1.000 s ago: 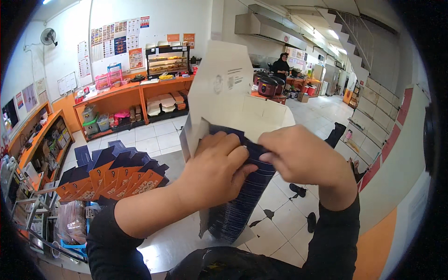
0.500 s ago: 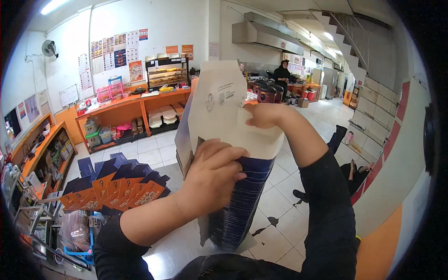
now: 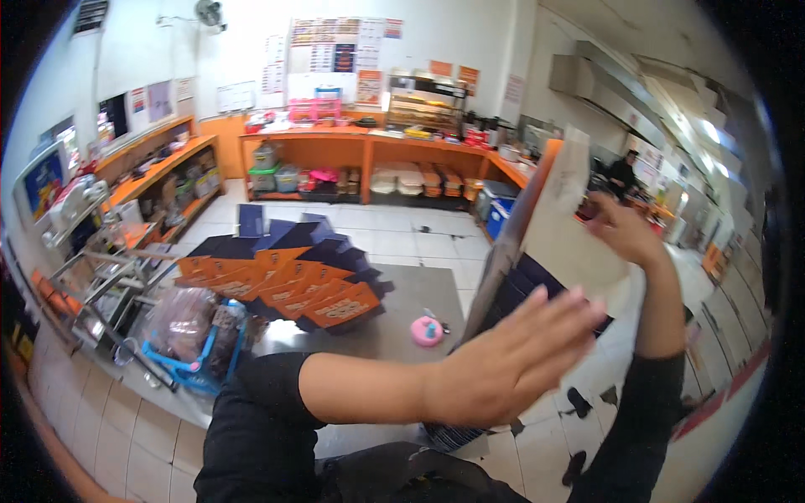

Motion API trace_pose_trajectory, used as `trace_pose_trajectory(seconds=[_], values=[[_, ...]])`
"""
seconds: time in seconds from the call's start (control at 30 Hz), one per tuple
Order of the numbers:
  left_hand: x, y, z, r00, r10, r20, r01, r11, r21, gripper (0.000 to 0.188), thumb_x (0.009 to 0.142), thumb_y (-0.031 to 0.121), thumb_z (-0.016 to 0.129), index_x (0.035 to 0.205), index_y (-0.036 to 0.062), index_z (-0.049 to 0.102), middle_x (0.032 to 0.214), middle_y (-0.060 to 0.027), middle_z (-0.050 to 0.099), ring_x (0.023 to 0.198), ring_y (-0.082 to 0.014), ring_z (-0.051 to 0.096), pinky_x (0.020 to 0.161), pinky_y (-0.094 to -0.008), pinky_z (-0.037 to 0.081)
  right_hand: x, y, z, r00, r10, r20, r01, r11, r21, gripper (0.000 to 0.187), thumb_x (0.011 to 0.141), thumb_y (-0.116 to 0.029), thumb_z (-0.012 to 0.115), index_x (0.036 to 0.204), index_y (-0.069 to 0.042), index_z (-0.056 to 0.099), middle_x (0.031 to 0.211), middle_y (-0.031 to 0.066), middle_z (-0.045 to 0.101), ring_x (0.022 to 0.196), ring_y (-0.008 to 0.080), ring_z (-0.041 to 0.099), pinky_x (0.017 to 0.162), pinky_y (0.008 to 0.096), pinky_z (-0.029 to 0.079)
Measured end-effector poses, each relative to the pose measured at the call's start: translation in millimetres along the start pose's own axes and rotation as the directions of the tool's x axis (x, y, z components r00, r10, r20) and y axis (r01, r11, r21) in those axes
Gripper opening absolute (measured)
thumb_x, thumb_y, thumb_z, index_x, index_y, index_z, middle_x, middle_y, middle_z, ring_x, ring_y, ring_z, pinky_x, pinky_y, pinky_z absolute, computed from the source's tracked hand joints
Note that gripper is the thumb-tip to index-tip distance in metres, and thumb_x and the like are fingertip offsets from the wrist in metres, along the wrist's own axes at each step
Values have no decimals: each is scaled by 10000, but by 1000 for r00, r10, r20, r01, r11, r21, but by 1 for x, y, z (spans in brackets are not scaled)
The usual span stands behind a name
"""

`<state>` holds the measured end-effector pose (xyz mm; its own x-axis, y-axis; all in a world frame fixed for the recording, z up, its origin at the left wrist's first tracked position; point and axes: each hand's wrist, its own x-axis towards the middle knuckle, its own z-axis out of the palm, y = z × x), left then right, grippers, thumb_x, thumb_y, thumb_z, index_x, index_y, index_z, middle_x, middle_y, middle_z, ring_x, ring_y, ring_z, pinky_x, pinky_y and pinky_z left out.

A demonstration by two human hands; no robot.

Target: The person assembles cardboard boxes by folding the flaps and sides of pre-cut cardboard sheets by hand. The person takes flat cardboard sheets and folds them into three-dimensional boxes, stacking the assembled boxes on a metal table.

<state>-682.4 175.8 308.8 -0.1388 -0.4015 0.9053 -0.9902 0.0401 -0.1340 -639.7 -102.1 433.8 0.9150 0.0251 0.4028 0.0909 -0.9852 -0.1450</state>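
Observation:
A tall stack of flat carton blanks, dark blue with a pale inner face, stands at the right side of the metal table. The topmost pale blank tilts up toward the right. My right hand is closed at its upper right edge, fingertips bent against the board. In front of the stack, nearer to me, my left hand is held flat with fingers stretched out, slightly blurred, holding nothing. It covers the lower part of the stack. On the left of the table lie several folded orange and blue cartons, overlapping in rows.
A pink round object with a blue top lies on the metal table. A blue basket of plastic-wrapped packs stands at its left. Beyond are an orange counter and a food display case. A person stands far right.
The view has swung left, showing more of the table. My left hand has come off the stack and opened flat. My right hand stays at the pale blank's edge.

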Motion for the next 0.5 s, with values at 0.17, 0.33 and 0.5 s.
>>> trace_pose_trajectory(seconds=[0.17,0.33,0.5], values=[[-56,-61,-103,950,-242,-197,311,774,551,698,666,253,773,1245,4,471,1286,-246,454,1259,-433,362,1058,-573,209,-37,50,-25,893,53,-446,121,928,353,437,915,-273,567,1296,-77,481,961,51,577,841,126,550,722,247,467],[-161,-117,-294,247,-933,-262,428,-138,893,953,611,286,794,1397,82,296,1405,-148,381,1320,-323,323,1086,-562,164,-91,36,-37,840,143,-523,57,936,347,517,831,-133,652,1317,-106,476,1087,78,581,1009,157,549,895,315,428],[-229,-128,-364,243,-929,-279,565,-98,819,200,685,61,608,869,68,686,824,-178,658,815,-330,643,704,-387,499,-110,-21,-37,806,-56,-589,152,982,115,337,921,-220,570,1227,-78,558,1034,76,625,925,158,586,846,298,462]])
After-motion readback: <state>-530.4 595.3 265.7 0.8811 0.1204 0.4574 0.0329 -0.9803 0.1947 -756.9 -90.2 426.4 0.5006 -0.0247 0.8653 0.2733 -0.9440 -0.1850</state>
